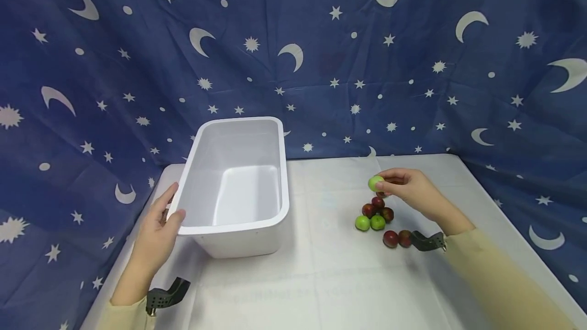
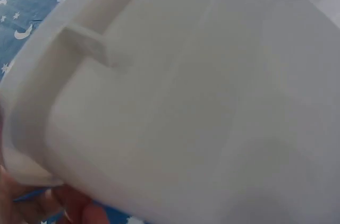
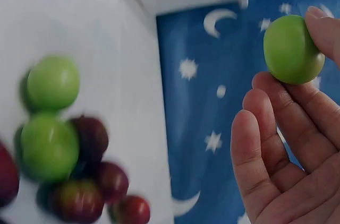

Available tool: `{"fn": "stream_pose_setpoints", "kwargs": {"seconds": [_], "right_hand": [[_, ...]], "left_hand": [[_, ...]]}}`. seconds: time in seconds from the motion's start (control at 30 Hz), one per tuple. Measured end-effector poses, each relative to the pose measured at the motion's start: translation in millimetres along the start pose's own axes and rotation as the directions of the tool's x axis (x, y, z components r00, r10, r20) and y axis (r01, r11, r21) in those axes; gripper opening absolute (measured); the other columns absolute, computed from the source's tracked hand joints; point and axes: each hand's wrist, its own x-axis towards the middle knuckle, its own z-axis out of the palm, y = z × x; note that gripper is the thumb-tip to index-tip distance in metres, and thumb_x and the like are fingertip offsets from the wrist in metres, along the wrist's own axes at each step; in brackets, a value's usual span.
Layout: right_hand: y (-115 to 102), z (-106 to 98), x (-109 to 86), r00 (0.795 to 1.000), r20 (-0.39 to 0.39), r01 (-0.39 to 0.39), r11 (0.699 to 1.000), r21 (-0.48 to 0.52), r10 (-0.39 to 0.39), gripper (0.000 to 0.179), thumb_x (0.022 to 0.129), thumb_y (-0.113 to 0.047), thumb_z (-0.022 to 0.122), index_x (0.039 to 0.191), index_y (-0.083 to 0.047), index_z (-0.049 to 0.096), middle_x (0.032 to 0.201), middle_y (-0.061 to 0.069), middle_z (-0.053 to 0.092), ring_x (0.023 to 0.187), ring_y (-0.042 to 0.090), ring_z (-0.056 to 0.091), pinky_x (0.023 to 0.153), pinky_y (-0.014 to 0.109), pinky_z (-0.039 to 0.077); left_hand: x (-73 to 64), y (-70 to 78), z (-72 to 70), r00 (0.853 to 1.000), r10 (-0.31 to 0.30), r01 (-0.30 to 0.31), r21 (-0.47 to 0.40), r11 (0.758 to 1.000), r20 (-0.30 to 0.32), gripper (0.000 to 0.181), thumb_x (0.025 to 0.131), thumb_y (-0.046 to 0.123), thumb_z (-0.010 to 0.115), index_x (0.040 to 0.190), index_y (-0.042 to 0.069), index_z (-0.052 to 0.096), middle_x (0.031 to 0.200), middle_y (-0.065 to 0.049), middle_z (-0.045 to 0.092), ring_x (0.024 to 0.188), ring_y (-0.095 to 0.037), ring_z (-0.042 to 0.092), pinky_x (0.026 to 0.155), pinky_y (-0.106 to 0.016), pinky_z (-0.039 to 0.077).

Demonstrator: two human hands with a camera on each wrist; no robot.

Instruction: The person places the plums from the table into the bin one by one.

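Note:
On the left of the table is a deep white plastic tub [image 1: 231, 229], with nothing inside. My left hand [image 1: 155, 236] grips the tub's rim at its near-left corner; in the left wrist view the outer wall [image 2: 186, 102] fills most of the picture, with fingers [image 2: 79, 208] under the rim. To the right, my right hand [image 1: 412, 192] pinches a green plum [image 3: 292, 49] between thumb and fingertips, above the table. Below it lie two more green plums [image 1: 362, 223] and several dark red plums [image 1: 368, 211], two of the red ones [image 1: 391, 239] set apart nearer me.
A white cloth [image 1: 339, 279] covers the table. Behind it and at both sides hangs a dark blue curtain [image 1: 321, 106] with moons and stars. A black wrist mount [image 1: 427, 241] beside my right hand is close to the nearer red plums.

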Motion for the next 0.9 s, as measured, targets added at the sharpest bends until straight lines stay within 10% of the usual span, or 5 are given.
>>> {"fn": "stream_pose_setpoints", "kwargs": {"seconds": [0.17, 0.9], "right_hand": [[-20, 16, 1.6, 0.997, 0.039, 0.063, 0.997, 0.053, -0.065, 0.046, 0.083, -0.045, 0.074, 0.116, -0.014, 0.068, 0.106, 0.005, 0.07, 0.097, 0.026, 0.063, 0.089, 0.044, 0.048], [-98, 122, 34.9, 0.964, -0.013, 0.246, 0.868, 0.432, -0.266, 0.041, 0.086, -0.033, 0.074, 0.118, -0.01, 0.065, 0.111, 0.009, 0.066, 0.099, 0.026, 0.064, 0.091, 0.041, 0.05]], "left_hand": [[-2.6, -2.5, 1.3, 0.99, -0.012, 0.004, -0.057, 0.998, -0.138, 0.047, 0.095, 0.006, 0.06, 0.14, 0.007, 0.051, 0.119, -0.013, 0.058, 0.089, -0.001, 0.06, 0.071, -0.012, 0.049], [-6.1, -3.3, 8.7, 0.976, -0.09, 0.053, -0.186, 0.981, -0.199, 0.044, 0.093, -0.001, 0.056, 0.137, 0.006, 0.055, 0.114, 0.0, 0.061, 0.096, -0.008, 0.063, 0.073, -0.015, 0.051]]}}
